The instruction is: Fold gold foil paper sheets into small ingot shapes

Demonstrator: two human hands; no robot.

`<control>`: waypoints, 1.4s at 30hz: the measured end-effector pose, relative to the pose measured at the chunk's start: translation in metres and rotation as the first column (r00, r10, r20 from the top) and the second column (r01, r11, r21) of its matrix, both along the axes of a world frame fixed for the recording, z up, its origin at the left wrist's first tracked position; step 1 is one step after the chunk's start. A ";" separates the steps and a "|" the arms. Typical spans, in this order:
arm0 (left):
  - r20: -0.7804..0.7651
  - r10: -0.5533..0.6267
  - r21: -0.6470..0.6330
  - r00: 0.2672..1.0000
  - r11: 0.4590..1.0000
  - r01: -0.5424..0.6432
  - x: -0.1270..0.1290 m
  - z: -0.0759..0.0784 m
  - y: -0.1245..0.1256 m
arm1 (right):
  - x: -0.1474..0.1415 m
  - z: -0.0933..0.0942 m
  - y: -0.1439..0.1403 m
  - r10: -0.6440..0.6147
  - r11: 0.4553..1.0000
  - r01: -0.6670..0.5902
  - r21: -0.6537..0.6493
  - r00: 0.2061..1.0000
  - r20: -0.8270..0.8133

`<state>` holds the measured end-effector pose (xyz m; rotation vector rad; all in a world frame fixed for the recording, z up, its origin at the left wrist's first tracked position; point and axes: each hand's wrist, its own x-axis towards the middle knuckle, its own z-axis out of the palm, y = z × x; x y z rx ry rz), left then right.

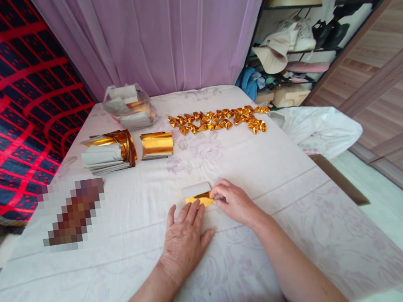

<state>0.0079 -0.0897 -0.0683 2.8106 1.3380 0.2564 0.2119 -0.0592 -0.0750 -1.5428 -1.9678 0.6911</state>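
A small sheet of gold foil paper lies partly folded on the table in front of me, its pale grey back showing along the far edge. Flat with its fingers spread, my left hand rests on the table, fingertips on the sheet's near edge. My right hand pinches the sheet's right end between thumb and fingers. Farther off stand a short stack of gold foil paper and a larger fanned stack to its left. Several folded gold foil pieces sit in rows at the far right.
A clear plastic bag of paper stands at the far left of the cloth-covered table. A blurred-out object lies at the left. Beyond the right edge are a white bag and a shelf with shoes and caps. A purple curtain hangs behind.
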 end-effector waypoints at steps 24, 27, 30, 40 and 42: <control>0.017 0.001 0.014 1.000 1.000 -0.001 0.001 -0.001 0.002 | -0.025 -0.009 -0.011 -0.105 0.973 0.079 0.218 0.988 0.112; 0.023 0.000 0.023 1.000 1.000 -0.001 0.000 -0.001 0.003 | -0.025 -0.009 -0.011 -0.099 0.972 0.074 0.222 0.990 0.104; 0.025 -0.020 0.043 0.999 0.999 0.019 -0.003 -0.002 0.003 | -0.025 -0.009 -0.010 -0.098 0.974 0.074 0.216 0.990 0.100; 0.040 -0.014 0.076 0.999 0.997 0.010 -0.015 -0.004 0.001 | -0.025 -0.007 -0.011 -0.100 0.979 0.081 0.189 0.991 0.093; 0.026 -0.022 0.082 0.999 0.996 0.020 -0.019 -0.003 0.001 | -0.024 -0.007 -0.011 -0.095 0.979 0.075 0.190 0.991 0.095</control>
